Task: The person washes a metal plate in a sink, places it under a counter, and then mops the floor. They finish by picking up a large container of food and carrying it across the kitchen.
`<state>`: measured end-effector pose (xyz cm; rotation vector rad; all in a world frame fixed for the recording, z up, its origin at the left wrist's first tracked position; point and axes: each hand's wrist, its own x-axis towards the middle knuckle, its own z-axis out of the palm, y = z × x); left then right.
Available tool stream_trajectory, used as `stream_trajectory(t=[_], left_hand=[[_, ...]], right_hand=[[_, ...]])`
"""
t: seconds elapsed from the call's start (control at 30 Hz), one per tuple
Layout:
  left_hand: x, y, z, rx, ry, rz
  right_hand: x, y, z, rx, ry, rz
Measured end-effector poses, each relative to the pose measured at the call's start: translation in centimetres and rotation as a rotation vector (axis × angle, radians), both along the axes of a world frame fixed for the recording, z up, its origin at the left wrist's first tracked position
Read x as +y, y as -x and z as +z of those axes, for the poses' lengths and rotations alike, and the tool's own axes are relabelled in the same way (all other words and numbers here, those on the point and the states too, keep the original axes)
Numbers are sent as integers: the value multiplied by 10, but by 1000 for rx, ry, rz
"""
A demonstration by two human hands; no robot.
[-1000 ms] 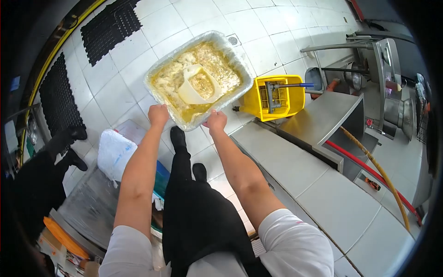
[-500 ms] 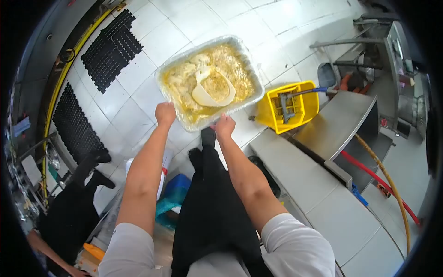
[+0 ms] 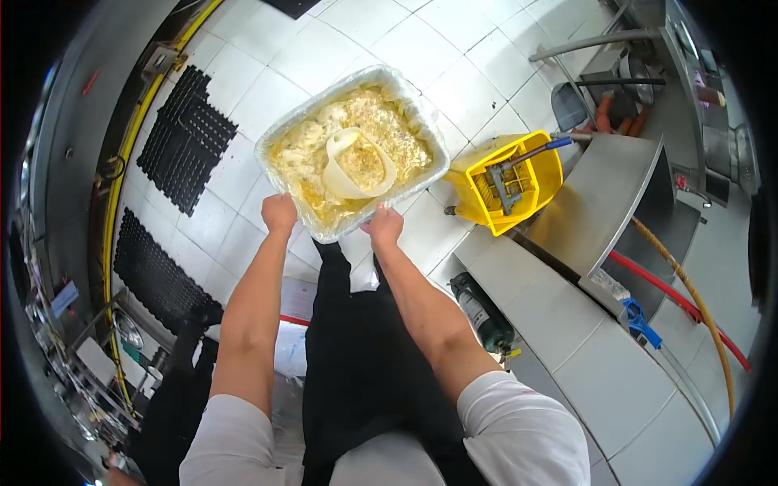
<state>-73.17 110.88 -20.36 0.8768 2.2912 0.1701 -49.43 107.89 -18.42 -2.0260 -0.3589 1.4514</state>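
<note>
Out in front of me is a rectangular tub [image 3: 436,139] lined with clear plastic, held between both hands over the tiled floor. Pale, yellowish wet food [image 3: 381,109] in oily liquid fills much of it. A cream-coloured, bowl-like scoop [image 3: 344,182] rests in the food, its curved rim showing. My left hand [image 3: 279,212] is closed on the tub's near left corner. Along the near edge, my right hand [image 3: 384,225] grips the rim with the thumb on top; its other fingers are mostly hidden below.
A yellow mop bucket [image 3: 478,188] with a wringer stands to the right, by a steel table [image 3: 596,186] and a tiled ledge [image 3: 559,348]. Black mats [image 3: 186,138] lie on the left floor. Another person's dark-clothed leg [image 3: 182,397] is at lower left. A dark cylinder [image 3: 482,312] stands beside the ledge.
I have stepped forward with the tub still in both hands. The tub sits slightly further left in view, and a blue container by my legs has left the view. The other person has shifted lower.
</note>
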Motion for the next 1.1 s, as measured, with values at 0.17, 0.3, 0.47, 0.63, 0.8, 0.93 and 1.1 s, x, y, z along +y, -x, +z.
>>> stream_trajectory(t=[0.17,0.3,0.47,0.63,0.8,0.93,1.1], left_hand=[[44,5,-15,-70,-88,30],[86,0,-14,-146,-57,82],[148,-1,-13,-43,40,-213],[199,0,-33,-74,20,-43],[258,-12,24,-350,2,106],[295,-2,1,-454,58,80],[349,-25,35,-475,-5,109]], right_hand=[[55,1,-9,-9,-14,-63],[96,-10,-10,37,49,-81],[150,-11,-19,-9,16,-156],[190,-16,-45,-134,-103,66],[237,-11,-20,-46,43,-166],[252,-15,-67,-192,2,-84],[311,-17,-17,-107,153,-294]])
